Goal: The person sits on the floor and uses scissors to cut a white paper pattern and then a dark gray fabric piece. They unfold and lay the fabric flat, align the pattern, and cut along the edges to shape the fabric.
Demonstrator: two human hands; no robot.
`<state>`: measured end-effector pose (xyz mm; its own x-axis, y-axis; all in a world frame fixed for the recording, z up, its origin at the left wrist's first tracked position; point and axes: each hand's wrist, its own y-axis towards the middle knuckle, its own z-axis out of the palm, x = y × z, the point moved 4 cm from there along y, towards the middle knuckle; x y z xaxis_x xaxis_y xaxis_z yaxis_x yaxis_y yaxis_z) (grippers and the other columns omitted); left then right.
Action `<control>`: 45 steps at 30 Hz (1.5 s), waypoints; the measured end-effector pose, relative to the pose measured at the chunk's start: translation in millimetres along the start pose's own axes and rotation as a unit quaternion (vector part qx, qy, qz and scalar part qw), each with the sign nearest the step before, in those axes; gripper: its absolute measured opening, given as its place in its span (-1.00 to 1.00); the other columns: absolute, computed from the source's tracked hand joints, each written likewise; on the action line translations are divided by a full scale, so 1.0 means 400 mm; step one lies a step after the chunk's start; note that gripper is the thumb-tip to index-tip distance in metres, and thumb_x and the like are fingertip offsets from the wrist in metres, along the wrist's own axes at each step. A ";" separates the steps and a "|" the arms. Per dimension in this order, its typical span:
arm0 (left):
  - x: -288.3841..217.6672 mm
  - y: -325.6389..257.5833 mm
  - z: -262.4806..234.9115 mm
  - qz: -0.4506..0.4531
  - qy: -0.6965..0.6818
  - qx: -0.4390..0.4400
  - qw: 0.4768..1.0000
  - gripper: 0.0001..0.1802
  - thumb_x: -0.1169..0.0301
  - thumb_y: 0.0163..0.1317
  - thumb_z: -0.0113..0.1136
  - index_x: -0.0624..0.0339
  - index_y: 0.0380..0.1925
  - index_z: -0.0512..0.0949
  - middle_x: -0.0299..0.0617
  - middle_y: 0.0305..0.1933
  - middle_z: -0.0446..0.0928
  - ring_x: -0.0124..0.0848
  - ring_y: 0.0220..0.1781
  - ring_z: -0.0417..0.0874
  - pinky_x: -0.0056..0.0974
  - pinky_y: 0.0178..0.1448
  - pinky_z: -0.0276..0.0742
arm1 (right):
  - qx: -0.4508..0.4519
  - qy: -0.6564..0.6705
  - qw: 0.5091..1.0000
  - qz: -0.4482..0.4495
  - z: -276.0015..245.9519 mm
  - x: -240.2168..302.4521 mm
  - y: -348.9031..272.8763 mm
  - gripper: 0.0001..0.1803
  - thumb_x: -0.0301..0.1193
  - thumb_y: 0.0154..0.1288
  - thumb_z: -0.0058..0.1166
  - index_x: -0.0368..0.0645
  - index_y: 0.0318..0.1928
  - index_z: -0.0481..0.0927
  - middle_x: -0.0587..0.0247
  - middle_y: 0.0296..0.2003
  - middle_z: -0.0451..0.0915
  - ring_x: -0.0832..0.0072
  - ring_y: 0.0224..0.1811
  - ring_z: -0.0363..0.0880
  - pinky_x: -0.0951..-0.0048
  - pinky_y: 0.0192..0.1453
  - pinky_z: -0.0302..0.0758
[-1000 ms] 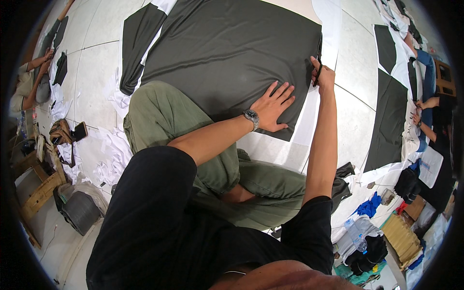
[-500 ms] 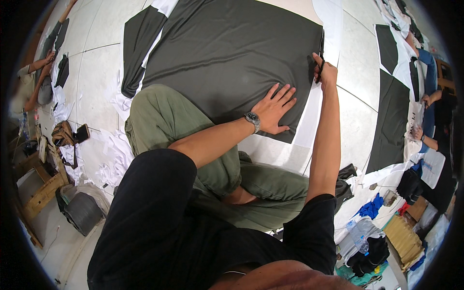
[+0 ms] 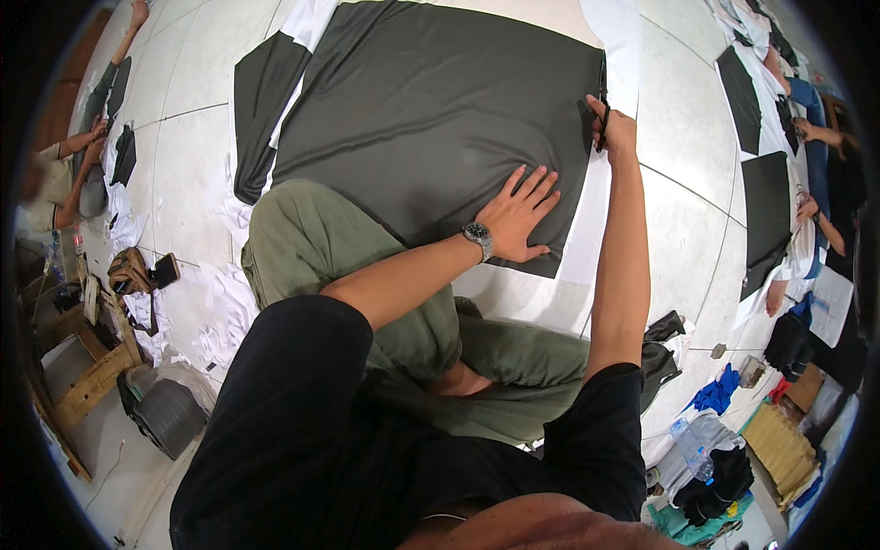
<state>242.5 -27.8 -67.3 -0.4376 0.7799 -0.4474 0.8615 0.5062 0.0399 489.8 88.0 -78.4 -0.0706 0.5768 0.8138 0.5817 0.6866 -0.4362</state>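
Observation:
A large dark grey fabric panel (image 3: 422,119) lies spread on white paper-like sheeting (image 3: 587,206) on the floor in front of me. My left hand (image 3: 520,218), with a watch (image 3: 477,236) on its wrist, presses flat on the panel's near right part, fingers spread. At the panel's right edge my right hand (image 3: 620,134) is closed round the black handles of a pair of scissors (image 3: 601,126). Their blades point away from me along that edge, and I cannot make out how far apart they are. My bent legs in green trousers (image 3: 312,229) reach the panel's near edge.
A smaller dark fabric piece (image 3: 266,110) lies left of the panel. White scraps (image 3: 225,316), a brown bag (image 3: 130,272) and a wooden frame (image 3: 96,376) are farther left. At right, a co-worker's hand (image 3: 807,209) is over a dark fabric piece (image 3: 768,215). Another person sits far left.
My view has shifted slightly. My left hand stays flat on the panel, and my right hand stays at its right edge with the scissors. The right co-worker's hands and fabric have moved.

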 end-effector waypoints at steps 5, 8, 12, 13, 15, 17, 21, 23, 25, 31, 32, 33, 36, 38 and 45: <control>-0.001 0.001 -0.003 0.001 0.002 0.001 1.000 0.00 -0.22 0.16 0.20 0.23 0.45 0.27 0.09 0.63 -0.01 -0.02 0.69 -0.14 0.17 0.67 -0.27 | 0.003 -0.014 1.000 -0.007 0.005 -0.014 0.011 -0.53 -0.14 0.10 0.49 -0.31 -0.47 0.59 0.24 -0.67 0.50 0.49 -0.74 0.40 0.41 -0.66 0.29; -0.002 0.001 -0.005 0.001 0.001 -0.002 1.000 0.00 -0.22 0.17 0.19 0.23 0.46 0.27 0.09 0.63 -0.01 -0.02 0.69 -0.14 0.17 0.67 -0.27 | 0.008 0.003 1.000 -0.009 0.004 -0.012 0.012 -0.53 -0.15 0.10 0.50 -0.33 -0.47 0.59 0.24 -0.66 0.51 0.49 -0.72 0.41 0.41 -0.64 0.29; -0.001 0.002 0.000 -0.001 0.003 0.011 1.000 0.01 -0.23 0.17 0.19 0.23 0.46 0.26 0.09 0.64 -0.02 -0.02 0.69 -0.14 0.17 0.67 -0.27 | -0.015 0.011 1.000 0.005 0.003 0.008 0.023 -0.52 -0.14 0.09 0.51 -0.33 -0.48 0.59 0.23 -0.65 0.51 0.50 -0.71 0.42 0.41 -0.63 0.31; 0.000 0.003 0.000 0.001 0.005 0.006 1.000 0.01 -0.23 0.16 0.19 0.23 0.46 0.26 0.09 0.64 -0.02 -0.02 0.69 -0.14 0.17 0.67 -0.28 | -0.014 0.013 1.000 0.005 0.004 0.014 0.027 -0.52 -0.14 0.08 0.51 -0.33 -0.48 0.59 0.22 -0.64 0.51 0.50 -0.70 0.42 0.41 -0.62 0.31; 0.000 0.003 0.002 0.000 -0.001 0.010 1.000 0.01 -0.23 0.16 0.19 0.23 0.46 0.26 0.09 0.64 -0.02 -0.02 0.69 -0.14 0.17 0.67 -0.28 | -0.010 0.014 1.000 0.007 0.007 0.020 0.034 -0.51 -0.14 0.07 0.52 -0.33 -0.47 0.59 0.21 -0.63 0.52 0.50 -0.69 0.43 0.41 -0.61 0.32; 0.000 0.003 0.001 0.001 -0.001 0.004 1.000 0.01 -0.23 0.16 0.20 0.23 0.46 0.26 0.09 0.64 -0.02 -0.02 0.69 -0.15 0.17 0.68 -0.28 | -0.008 0.030 1.000 -0.005 0.009 0.018 0.036 -0.52 -0.15 0.07 0.52 -0.33 -0.47 0.60 0.22 -0.63 0.52 0.50 -0.69 0.43 0.42 -0.61 0.32; 0.000 0.002 0.001 0.002 -0.005 0.011 1.000 0.02 -0.22 0.15 0.21 0.23 0.46 0.26 0.09 0.64 -0.03 -0.02 0.69 -0.15 0.17 0.68 -0.28 | -0.002 0.023 1.000 -0.015 0.013 0.002 0.042 -0.54 -0.17 0.09 0.52 -0.34 -0.46 0.60 0.23 -0.62 0.53 0.51 -0.68 0.44 0.44 -0.61 0.32; -0.001 0.001 -0.001 0.002 -0.003 0.005 1.000 0.02 -0.22 0.15 0.21 0.23 0.46 0.26 0.09 0.64 -0.03 -0.02 0.69 -0.16 0.17 0.68 -0.28 | 0.004 0.016 1.000 -0.026 0.014 0.000 0.043 -0.55 -0.18 0.10 0.52 -0.34 -0.46 0.60 0.23 -0.62 0.53 0.52 -0.68 0.43 0.44 -0.62 0.31; 0.000 0.001 -0.003 0.001 -0.004 0.005 1.000 0.02 -0.22 0.15 0.21 0.23 0.46 0.26 0.09 0.64 -0.03 -0.02 0.69 -0.16 0.17 0.68 -0.28 | 0.007 0.016 1.000 -0.023 0.014 0.001 0.044 -0.55 -0.16 0.11 0.51 -0.26 -0.48 0.57 0.28 -0.63 0.51 0.54 -0.69 0.41 0.45 -0.63 0.29; 0.000 0.001 -0.004 0.001 -0.010 0.009 1.000 0.01 -0.21 0.15 0.22 0.23 0.46 0.26 0.09 0.65 -0.05 -0.02 0.69 -0.17 0.16 0.68 -0.30 | 0.003 0.017 1.000 0.016 0.010 0.026 0.055 -0.56 -0.09 0.11 0.51 -0.09 -0.50 0.53 0.37 -0.64 0.48 0.58 -0.71 0.40 0.48 -0.66 0.28; -0.001 0.001 -0.004 0.001 -0.010 0.008 1.000 0.01 -0.21 0.15 0.22 0.23 0.46 0.26 0.10 0.65 -0.05 -0.02 0.69 -0.17 0.16 0.68 -0.30 | 0.000 0.026 1.000 0.015 0.012 0.029 0.059 -0.56 -0.09 0.10 0.51 -0.08 -0.51 0.53 0.37 -0.64 0.48 0.58 -0.71 0.40 0.48 -0.66 0.29; 0.000 0.001 -0.003 0.001 -0.014 0.013 1.000 0.01 -0.20 0.15 0.22 0.23 0.46 0.26 0.10 0.65 -0.05 -0.02 0.69 -0.17 0.16 0.68 -0.31 | -0.001 0.038 0.999 0.014 0.016 0.030 0.062 -0.56 -0.09 0.10 0.51 -0.08 -0.51 0.53 0.37 -0.64 0.49 0.58 -0.71 0.40 0.48 -0.66 0.29; 0.000 0.001 -0.004 0.002 -0.018 0.007 1.000 0.02 -0.21 0.15 0.22 0.23 0.46 0.26 0.10 0.65 -0.06 -0.02 0.69 -0.18 0.17 0.68 -0.31 | -0.001 0.017 1.000 -0.004 0.018 0.028 0.074 -0.56 -0.09 0.11 0.51 -0.09 -0.52 0.52 0.37 -0.63 0.49 0.58 -0.71 0.40 0.47 -0.66 0.30; -0.002 0.002 -0.005 0.003 -0.014 0.003 1.000 0.02 -0.22 0.15 0.21 0.23 0.46 0.26 0.11 0.65 -0.05 -0.02 0.69 -0.17 0.17 0.68 -0.31 | 0.006 0.008 1.000 -0.013 0.017 0.024 0.079 -0.55 -0.09 0.11 0.51 -0.09 -0.52 0.53 0.36 -0.63 0.50 0.58 -0.71 0.41 0.47 -0.66 0.30; -0.001 0.003 -0.003 0.003 -0.012 0.009 1.000 0.02 -0.21 0.15 0.21 0.25 0.46 0.26 0.12 0.64 -0.04 0.00 0.69 -0.16 0.18 0.67 -0.30 | 0.020 0.007 1.000 -0.004 0.013 0.033 0.093 -0.55 -0.09 0.12 0.50 -0.10 -0.53 0.52 0.34 -0.63 0.50 0.57 -0.70 0.41 0.47 -0.66 0.30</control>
<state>243.2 -27.2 -66.0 -0.4270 0.7738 -0.4678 0.8686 0.4949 0.0259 506.2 123.5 -85.8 -0.0641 0.5649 0.8227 0.5482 0.7088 -0.4440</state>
